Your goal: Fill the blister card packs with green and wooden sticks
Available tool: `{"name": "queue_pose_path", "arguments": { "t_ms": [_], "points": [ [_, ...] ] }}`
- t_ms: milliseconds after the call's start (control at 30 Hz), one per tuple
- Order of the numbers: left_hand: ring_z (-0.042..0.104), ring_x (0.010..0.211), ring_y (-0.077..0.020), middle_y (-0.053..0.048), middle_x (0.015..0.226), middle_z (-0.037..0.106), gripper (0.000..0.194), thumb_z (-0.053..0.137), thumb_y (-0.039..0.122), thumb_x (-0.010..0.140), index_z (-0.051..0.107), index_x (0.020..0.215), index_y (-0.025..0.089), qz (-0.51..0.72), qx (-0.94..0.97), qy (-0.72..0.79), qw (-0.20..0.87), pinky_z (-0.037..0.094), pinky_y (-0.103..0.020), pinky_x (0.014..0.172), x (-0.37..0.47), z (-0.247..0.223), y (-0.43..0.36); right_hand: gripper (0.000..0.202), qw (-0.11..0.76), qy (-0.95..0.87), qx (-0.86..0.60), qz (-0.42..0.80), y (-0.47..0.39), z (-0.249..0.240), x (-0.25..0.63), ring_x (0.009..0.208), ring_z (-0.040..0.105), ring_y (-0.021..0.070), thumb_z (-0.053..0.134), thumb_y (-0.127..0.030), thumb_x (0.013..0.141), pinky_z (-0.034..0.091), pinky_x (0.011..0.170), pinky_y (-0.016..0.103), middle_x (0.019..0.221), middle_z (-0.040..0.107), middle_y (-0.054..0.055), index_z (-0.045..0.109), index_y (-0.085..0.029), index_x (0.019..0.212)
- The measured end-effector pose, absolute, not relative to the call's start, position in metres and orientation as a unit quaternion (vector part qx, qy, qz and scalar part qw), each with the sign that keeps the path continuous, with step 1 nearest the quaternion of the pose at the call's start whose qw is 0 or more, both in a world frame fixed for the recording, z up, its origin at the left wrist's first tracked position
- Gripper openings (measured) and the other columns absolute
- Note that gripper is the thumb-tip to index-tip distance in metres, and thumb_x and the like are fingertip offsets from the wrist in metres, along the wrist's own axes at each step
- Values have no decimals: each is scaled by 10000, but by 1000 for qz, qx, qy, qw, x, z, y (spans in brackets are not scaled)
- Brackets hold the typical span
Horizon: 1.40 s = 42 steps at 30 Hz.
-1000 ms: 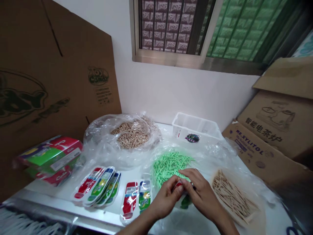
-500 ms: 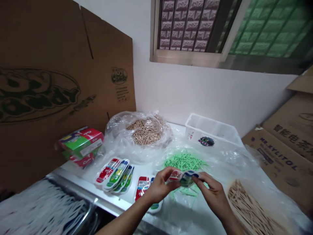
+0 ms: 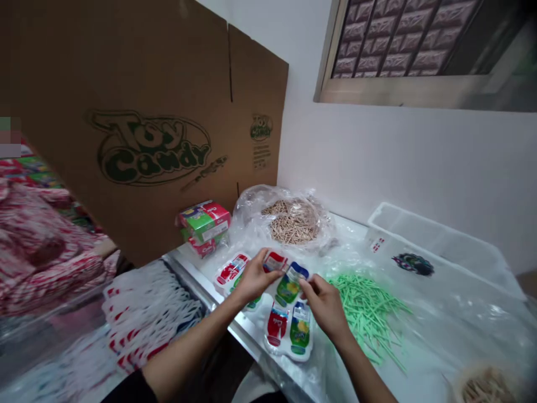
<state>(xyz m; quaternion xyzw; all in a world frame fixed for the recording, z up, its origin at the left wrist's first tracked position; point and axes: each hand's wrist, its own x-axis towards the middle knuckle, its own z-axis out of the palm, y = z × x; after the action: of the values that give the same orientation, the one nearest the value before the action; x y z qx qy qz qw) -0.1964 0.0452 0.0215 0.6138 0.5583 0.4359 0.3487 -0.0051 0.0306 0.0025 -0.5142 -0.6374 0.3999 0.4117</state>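
Between my hands is a bottle-shaped blister pack (image 3: 288,286), with a red cola-bottle half and a green and blue half; it is tilted above the table. The fingers and thumb of my left hand (image 3: 257,278) grip its red side. My right hand (image 3: 325,307) pinches its green side near the right edge. Just below lies another such blister pack (image 3: 288,331), flat, red and green side up. Behind my left hand is a row of overlapping blister packs (image 3: 230,270), partly hidden by the hand and forearm. Light green sticks (image 3: 364,313) lie heaped right of my right hand.
A plastic bag of beige sticks (image 3: 293,223) sits at the back, near red and green boxes (image 3: 205,221). A clear plastic bin (image 3: 453,249) stands back right. White moulded pieces (image 3: 155,308) lie lower left. A large cardboard box (image 3: 168,84) rises behind; more beige sticks (image 3: 486,387) lie lower right.
My view has swung left, showing more of the cardboard box and the white pieces. The held blister pack is now tilted with its coloured front toward me, over the other packs, away from the green sticks.
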Motion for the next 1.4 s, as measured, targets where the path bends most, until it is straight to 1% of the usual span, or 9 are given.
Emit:
{"name": "queue_pose_path", "arguments": {
  "t_ms": [167,300,467,600,733,867,1000,1233,1400],
  "points": [
    [636,815,-225,-35,904,676,585,669,385,689,440,1205,227,258,623,729,119,438,-276,679,-267,8,64,297,342,-615,-486,518,72,-29,-95,580,606,144,484,-417,861,488,511,248,641,619,3,576,-138,825],
    [594,995,-272,-119,1113,628,629,636,333,714,392,1272,174,162,624,761,66,438,-319,777,-293,-17,75,266,269,-639,-488,531,85,-45,-127,725,611,124,505,-354,895,523,639,290,905,624,26,574,-128,1017],
    [454,1183,-274,-153,1305,480,546,568,245,773,394,1283,159,165,641,749,33,347,-344,941,-279,-25,64,282,250,-691,-501,458,77,-45,-83,648,613,134,395,-369,912,460,601,247,790,660,10,580,-161,951],
    [568,977,-218,-81,1046,611,293,389,368,887,503,1108,213,173,727,659,81,402,-296,798,-227,-36,34,244,210,-731,-536,365,47,-52,-26,696,606,163,410,-338,877,384,634,245,725,665,20,601,-194,828],
    [596,891,-269,-114,1010,615,501,565,549,732,504,1053,169,93,703,691,144,400,-310,698,-182,-62,20,176,138,-757,-560,306,10,-69,2,671,600,182,459,-271,832,304,577,244,703,670,46,612,-194,790],
    [615,829,-226,-65,909,651,373,601,472,723,544,953,184,63,667,723,169,376,-265,638,-173,-76,30,154,111,-771,-563,276,-4,-80,6,723,605,187,449,-247,834,281,586,245,779,677,51,595,-202,813],
    [622,783,-216,-56,805,668,264,480,425,826,602,824,191,56,693,702,156,373,-266,618,-176,-68,34,143,115,-776,-560,266,-2,-84,5,778,611,185,448,-237,838,289,611,244,864,680,37,569,-222,913],
    [557,1024,-278,-133,1109,640,316,406,274,876,609,1101,184,85,754,646,89,354,-401,875,-177,-48,16,157,135,-773,-554,277,-1,-86,9,767,611,185,455,-269,842,318,618,240,845,671,28,546,-218,960],
    [572,1024,-262,-79,1148,643,281,484,153,785,678,981,210,209,759,608,101,372,-429,905,-190,-36,9,195,157,-754,-561,303,-2,-86,15,674,593,161,434,-334,861,356,586,228,719,642,3,549,-209,957]
  ]
}}
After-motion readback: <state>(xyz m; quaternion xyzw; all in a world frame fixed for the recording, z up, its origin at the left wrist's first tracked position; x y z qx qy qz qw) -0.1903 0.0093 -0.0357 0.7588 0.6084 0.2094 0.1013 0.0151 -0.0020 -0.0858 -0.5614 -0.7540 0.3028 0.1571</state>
